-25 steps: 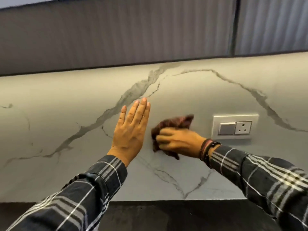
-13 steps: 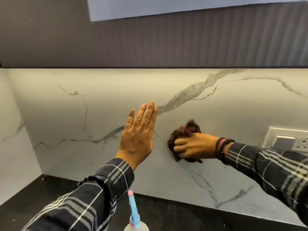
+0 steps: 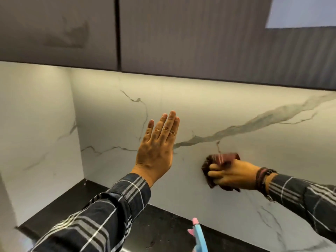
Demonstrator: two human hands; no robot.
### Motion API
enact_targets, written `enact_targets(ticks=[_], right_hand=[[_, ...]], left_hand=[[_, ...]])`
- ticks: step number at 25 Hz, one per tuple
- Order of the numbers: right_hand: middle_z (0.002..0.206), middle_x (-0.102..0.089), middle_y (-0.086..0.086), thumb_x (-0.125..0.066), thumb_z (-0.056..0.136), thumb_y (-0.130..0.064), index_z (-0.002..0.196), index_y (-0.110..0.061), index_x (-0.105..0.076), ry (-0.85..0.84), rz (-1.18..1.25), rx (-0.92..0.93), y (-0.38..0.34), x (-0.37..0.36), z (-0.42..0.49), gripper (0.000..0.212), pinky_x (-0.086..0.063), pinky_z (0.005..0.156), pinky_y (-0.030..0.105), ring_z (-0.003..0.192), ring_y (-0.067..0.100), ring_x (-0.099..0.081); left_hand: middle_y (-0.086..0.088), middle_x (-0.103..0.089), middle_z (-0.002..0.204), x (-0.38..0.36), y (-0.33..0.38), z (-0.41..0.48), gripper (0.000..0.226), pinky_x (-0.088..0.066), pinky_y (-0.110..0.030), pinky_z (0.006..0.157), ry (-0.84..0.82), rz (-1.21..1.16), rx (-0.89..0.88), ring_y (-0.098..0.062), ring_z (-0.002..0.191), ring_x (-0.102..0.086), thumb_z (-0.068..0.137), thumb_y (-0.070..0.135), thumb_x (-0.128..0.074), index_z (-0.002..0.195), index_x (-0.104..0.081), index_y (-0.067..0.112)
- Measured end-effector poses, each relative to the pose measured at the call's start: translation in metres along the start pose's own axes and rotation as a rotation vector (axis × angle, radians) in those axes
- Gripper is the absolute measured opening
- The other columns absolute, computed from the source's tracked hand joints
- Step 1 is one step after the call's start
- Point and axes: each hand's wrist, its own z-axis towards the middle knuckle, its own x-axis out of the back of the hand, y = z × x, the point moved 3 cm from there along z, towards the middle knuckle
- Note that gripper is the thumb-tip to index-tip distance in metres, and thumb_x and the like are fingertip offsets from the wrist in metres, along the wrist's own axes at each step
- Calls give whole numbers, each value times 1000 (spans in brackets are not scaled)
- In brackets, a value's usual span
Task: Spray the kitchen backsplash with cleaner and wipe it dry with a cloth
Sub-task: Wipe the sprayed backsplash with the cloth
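The backsplash [image 3: 236,106] is pale marble with grey veins, running under dark upper cabinets. My right hand [image 3: 234,174] presses a crumpled dark reddish-brown cloth [image 3: 221,158] against it at the right. My left hand [image 3: 158,148] is raised flat near the marble left of the cloth, fingers straight and close together, holding nothing; whether the palm touches I cannot tell. The blue and pink head of a spray bottle [image 3: 198,235] pokes up at the bottom edge; its body is out of view.
A black countertop [image 3: 76,202] runs along the bottom and ends at a marble side wall [image 3: 36,124] on the left, forming a corner. Dark grey upper cabinets [image 3: 181,33] hang low overhead.
My view and both hands have shifted left along the backsplash; the wall socket has left the frame and the left corner has come into sight. The cloth stays pressed under my right hand.
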Motion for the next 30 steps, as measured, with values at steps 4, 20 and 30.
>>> enact_targets(ticks=[4, 20, 30], right_hand=[[123, -63, 8, -40, 105, -7, 114, -13, -68, 323, 24, -315, 71, 38, 41, 30, -42, 107, 47, 112, 34, -60], [138, -58, 14, -48, 95, -11, 130, -9, -63, 656, 221, -997, 115, 77, 134, 38, -43, 110, 48, 126, 38, -51], [135, -61, -1, -69, 87, -11, 123, -23, -69, 147, 629, -687, 46, 48, 281, 38, -49, 105, 42, 130, 27, -49]], left_hand=[[-14, -7, 167, 3, -38, -6, 81, -17, -53, 122, -16, 21, 4, -30, 154, -8, 86, 6, -50, 158, -14, 4], [-14, 1, 167, 44, -145, -60, 82, -17, -56, 122, -130, 204, 81, -32, 154, -1, 87, 9, -45, 159, -6, 6], [-14, -2, 167, 30, -235, -75, 90, -23, -56, 120, -206, 171, 75, -33, 154, -5, 83, 9, -56, 158, -8, 6]])
